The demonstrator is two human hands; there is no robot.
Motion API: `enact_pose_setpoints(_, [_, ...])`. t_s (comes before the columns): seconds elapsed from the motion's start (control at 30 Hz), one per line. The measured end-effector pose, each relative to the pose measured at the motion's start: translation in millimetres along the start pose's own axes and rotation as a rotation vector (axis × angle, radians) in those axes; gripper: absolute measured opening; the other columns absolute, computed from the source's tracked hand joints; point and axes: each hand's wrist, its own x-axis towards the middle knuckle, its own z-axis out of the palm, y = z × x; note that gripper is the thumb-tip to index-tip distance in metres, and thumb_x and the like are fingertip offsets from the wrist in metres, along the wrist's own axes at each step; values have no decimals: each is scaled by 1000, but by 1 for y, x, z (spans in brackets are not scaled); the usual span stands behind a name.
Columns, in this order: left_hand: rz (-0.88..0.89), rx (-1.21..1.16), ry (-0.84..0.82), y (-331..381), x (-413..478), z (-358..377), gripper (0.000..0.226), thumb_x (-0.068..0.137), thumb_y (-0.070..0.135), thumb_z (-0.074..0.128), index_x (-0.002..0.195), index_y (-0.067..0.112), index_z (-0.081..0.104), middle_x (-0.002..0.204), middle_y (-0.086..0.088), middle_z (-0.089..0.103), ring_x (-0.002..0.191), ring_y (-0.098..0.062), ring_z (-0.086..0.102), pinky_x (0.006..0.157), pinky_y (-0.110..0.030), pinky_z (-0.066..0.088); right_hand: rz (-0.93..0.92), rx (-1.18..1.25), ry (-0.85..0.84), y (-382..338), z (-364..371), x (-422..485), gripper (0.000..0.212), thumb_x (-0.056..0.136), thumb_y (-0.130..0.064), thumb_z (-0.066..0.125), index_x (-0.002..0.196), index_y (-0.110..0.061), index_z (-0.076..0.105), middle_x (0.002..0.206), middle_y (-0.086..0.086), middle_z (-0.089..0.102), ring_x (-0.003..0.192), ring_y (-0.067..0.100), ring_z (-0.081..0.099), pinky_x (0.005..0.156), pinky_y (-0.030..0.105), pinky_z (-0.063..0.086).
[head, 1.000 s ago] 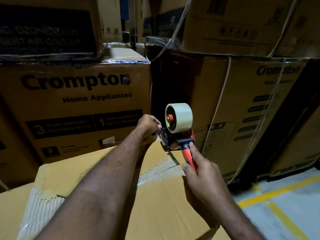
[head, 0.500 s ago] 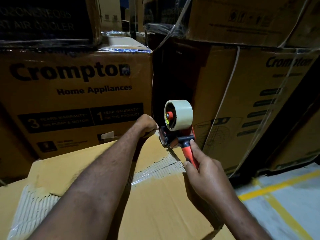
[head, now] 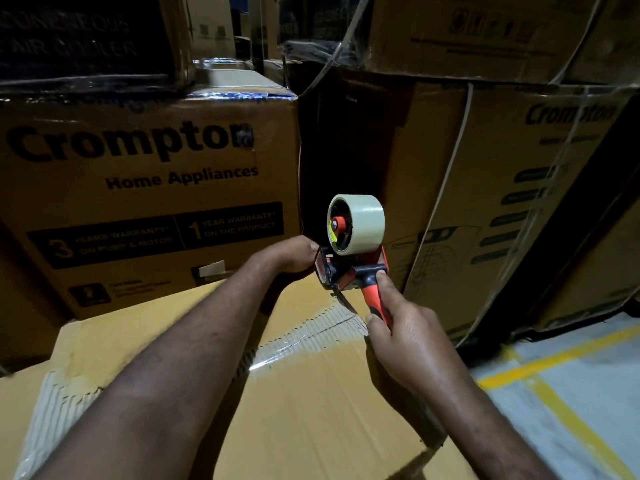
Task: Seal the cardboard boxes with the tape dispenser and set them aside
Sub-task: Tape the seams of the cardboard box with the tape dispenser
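Since 0.5 s ago: almost no displacement. Both hands and the tool sit slightly higher in view, and the right index fingertip has crept up to the black collar of the handle.

Tape dispenser [head: 349, 268]: red and black, held upright over the far edge of the cardboard box [head: 311, 410] top, towards its far right corner. The pale tape roll [head: 363, 223] is uppermost, and the toothed lower end points down at the box.

Right hand [head: 412, 341]: fingers wrapped round the red handle [head: 375, 303], index finger laid straight along it.

Left hand [head: 294, 254]: at the front end of the dispenser and touching it. The fingers are curled under and hidden by the back of the hand. It possibly pinches the free tape end, but I cannot tell what it holds, if anything.

Box top: a stripped patch [head: 311, 336] of bare corrugation runs from the far right edge inward, partly under clear glossy tape. A second stripped patch [head: 52, 410] lies at the left edge.

Surroundings: a printed "Crompton Home Appliances" carton [head: 149, 188] stands just behind the far edge. A strapped Crompton carton [head: 519, 202] stands to the right, with more cartons stacked above both. Grey floor [head: 588, 393] with yellow lines [head: 554, 358] lies beside the right edge.
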Motion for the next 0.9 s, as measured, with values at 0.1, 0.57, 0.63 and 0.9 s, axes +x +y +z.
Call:
enact_pose_setpoints(0.1, [-42,43,-50,-5,7,4,30,105,40,49,85,26,67,101,8,66,91,-8,58,84,-32,41,31,20,-14,1,-2,1,68,102,-32,48,159,-38,11,132,6,59,105,19,60,92,39,54])
enact_pose_setpoints(0.57, [-132,143,39,-1,19,21,30,106,31,45,80,21,57,93,-1,59,85,-14,54,80,-34,47,78,5,-96,9,-22,-1,71,100,-31,55,156,-45,13,135,7,49,89,16,64,78,38,61])
enact_pose_setpoints(0.63, [-141,141,70,-2,19,23,28,103,29,45,83,17,62,93,-4,62,79,-17,56,72,-35,47,90,-24,-121,17,-33,-20,72,100,-33,55,155,-49,12,132,4,48,84,14,64,73,35,60])
enact_pose_setpoints(0.9, [24,256,495,10,-17,37,25,102,45,51,108,26,65,95,9,64,92,-15,62,103,-56,43,114,-10,-118,30,-47,-58,73,98,-34,57,154,-52,14,129,4,48,75,15,67,63,32,61])
